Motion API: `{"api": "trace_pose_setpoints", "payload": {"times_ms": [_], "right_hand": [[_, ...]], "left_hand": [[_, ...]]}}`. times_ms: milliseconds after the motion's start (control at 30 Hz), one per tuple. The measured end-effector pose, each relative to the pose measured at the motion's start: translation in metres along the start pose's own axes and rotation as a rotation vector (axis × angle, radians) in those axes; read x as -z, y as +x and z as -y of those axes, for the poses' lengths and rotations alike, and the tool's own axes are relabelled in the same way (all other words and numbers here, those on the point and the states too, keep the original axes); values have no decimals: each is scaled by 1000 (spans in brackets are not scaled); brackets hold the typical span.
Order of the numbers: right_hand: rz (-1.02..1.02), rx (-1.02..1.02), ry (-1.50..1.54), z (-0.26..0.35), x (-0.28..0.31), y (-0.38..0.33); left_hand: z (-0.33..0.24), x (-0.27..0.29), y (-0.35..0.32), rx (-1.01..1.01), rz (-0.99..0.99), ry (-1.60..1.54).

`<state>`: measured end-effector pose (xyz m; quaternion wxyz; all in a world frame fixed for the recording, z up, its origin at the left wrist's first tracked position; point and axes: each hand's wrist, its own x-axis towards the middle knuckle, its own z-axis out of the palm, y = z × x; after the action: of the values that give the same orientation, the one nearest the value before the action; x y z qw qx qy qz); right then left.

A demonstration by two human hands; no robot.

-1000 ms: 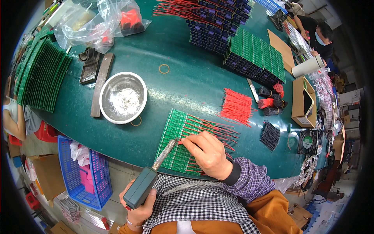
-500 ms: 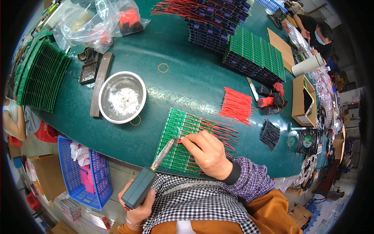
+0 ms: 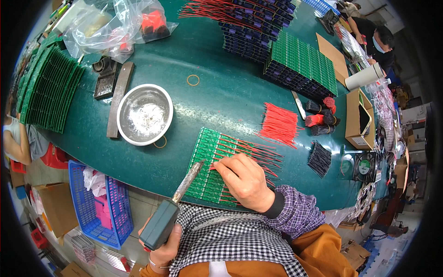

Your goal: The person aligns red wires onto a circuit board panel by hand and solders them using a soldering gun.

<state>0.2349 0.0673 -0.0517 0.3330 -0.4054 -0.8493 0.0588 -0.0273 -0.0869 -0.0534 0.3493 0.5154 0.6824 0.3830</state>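
Note:
My left hand (image 3: 167, 249) is closed round the dark green handle of a soldering iron (image 3: 159, 226). Its tarnished metal tip points up and right, over a green circuit board panel (image 3: 203, 145) at the table's near edge. Red wires (image 3: 258, 152) run rightward from the panel in a row. Above the panel's right part, my right hand (image 3: 247, 182) pinches a red wire (image 3: 212, 166) between thumb and forefinger, its end at the board. A small gap shows between the iron's tip and those fingertips.
Loose red wires (image 3: 279, 124) and black wires (image 3: 319, 159) lie to the right, near a small fan (image 3: 366, 167). A white-rimmed metal bowl (image 3: 145, 115) stands left of the panel. Board stacks (image 3: 302, 62) rise at the back; a co-worker (image 3: 380, 46) sits far right.
My left hand has drawn the soldering iron down and left, moving its tip off the wire's end. The right hand stays in nearly the same spot.

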Motion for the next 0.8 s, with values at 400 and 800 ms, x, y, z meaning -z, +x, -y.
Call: {"api": "trace_pose_setpoints", "payload": {"times_ms": [400, 800], "right_hand": [[-26, 24, 27, 6, 5, -4], [-1, 21, 24, 5, 1, -6]], "left_hand": [[-7, 2, 3, 32, -9, -56], [-10, 6, 7, -36, 52, -7]]}}
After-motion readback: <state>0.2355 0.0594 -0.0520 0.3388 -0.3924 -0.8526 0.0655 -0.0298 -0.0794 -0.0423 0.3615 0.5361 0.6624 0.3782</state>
